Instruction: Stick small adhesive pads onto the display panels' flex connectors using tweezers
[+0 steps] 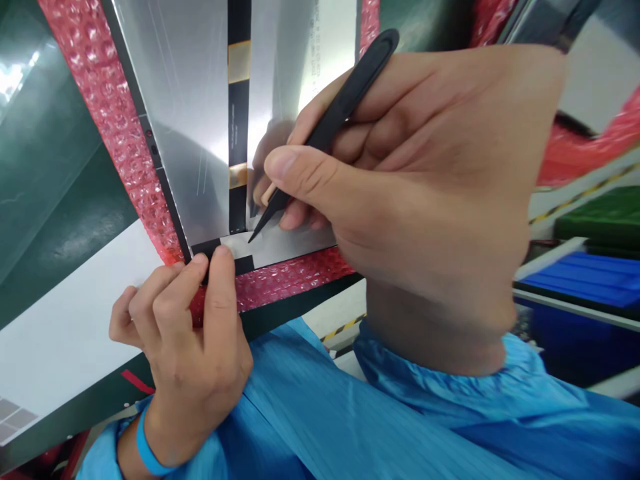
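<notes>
A flat silver metal panel (195, 113) with black edges lies in front of me, a black strip with gold-coloured patches (239, 127) running down its middle. My right hand (400, 160) is closed around a pair of black tweezers (345, 100), held slantwise. The tweezers' tip points down at a small whitish piece of tape (237, 245) near the panel's lower edge; whether it touches is unclear. At the lower left corner my left hand (190, 333) is closed, thumb and forefinger pressed on the panel's edge beside the tape and a black patch (245, 265).
Pink bubble wrap (105, 100) lies under the panel on a dark green table surface (60, 193). A white sheet (75, 307) rests at the left. Beyond the table on the right are blue bins (585, 280) and a green one (600, 217).
</notes>
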Tool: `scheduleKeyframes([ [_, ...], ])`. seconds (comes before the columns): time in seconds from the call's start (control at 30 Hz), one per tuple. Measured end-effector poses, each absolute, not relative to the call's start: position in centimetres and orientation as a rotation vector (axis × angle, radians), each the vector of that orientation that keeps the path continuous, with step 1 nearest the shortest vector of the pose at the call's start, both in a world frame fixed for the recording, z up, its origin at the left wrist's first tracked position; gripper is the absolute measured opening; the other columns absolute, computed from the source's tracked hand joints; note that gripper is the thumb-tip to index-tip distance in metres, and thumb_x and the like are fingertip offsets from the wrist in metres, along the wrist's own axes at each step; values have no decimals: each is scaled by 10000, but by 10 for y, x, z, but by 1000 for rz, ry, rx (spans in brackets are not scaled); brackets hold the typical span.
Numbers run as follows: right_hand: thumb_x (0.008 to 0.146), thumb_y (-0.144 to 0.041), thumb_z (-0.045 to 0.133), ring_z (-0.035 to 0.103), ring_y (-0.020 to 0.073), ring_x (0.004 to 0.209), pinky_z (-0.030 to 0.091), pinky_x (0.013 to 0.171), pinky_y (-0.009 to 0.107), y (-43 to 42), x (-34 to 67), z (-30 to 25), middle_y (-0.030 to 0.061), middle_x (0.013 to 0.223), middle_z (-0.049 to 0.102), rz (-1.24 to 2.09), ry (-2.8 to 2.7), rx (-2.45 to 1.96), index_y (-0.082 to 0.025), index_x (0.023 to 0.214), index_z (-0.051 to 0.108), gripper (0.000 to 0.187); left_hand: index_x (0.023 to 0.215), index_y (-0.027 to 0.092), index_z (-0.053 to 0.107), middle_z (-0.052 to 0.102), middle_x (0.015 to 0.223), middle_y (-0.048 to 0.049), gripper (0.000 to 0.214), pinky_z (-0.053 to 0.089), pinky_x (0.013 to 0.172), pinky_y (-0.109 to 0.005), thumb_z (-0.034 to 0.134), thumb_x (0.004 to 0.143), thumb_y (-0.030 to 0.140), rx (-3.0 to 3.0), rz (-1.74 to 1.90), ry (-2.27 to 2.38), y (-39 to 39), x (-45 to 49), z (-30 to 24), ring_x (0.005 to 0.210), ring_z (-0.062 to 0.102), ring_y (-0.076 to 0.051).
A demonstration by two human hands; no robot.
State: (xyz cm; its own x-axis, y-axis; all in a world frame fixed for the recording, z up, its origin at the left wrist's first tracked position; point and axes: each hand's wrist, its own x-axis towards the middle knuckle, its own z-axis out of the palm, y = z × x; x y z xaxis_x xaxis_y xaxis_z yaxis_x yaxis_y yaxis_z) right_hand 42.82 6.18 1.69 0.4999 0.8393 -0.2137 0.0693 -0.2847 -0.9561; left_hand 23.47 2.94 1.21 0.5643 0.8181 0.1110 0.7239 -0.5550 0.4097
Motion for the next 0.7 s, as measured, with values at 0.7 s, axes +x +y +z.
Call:
scheduleKeyframes([
  [0.7, 848, -131, 810, 655, 226, 543, 391, 358, 358, 60, 426, 14, 4, 681, 698, 717, -781, -1696, -291, 666, 605, 317, 1527, 156, 653, 640, 1234, -156, 615, 277, 1235, -604, 693, 916, 98, 2682, 389, 1261, 31, 234, 2, 1230, 578, -321],
])
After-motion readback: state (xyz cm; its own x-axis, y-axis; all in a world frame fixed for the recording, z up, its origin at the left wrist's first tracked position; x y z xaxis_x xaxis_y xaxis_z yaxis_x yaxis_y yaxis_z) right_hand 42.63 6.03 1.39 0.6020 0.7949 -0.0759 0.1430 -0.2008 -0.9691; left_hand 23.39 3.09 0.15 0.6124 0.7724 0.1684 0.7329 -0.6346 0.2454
